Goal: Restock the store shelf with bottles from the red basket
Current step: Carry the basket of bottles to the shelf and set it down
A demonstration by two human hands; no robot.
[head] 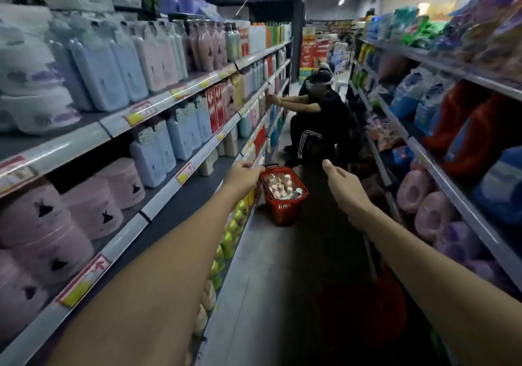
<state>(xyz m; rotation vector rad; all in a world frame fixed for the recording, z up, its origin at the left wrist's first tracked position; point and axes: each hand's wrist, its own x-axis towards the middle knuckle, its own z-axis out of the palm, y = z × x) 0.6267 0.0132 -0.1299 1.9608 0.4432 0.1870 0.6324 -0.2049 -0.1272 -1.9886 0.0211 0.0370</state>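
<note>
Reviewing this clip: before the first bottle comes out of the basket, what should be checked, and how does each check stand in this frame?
1. Red basket stocked: ok, pale bottles stand in it.
2. Basket within reach: ok, it sits on the aisle floor by the left shelving, just past both hands.
3. Left hand free: ok, it holds nothing and is beside the basket rim.
4. Right hand free: ok, empty, thumb up, apart from the basket.
5. Shelf gap for the bottles: ok, the dark shelf by the left forearm looks bare.
6. Aisle clear: not ok, a crouching person works the left shelves just beyond the basket.
</note>
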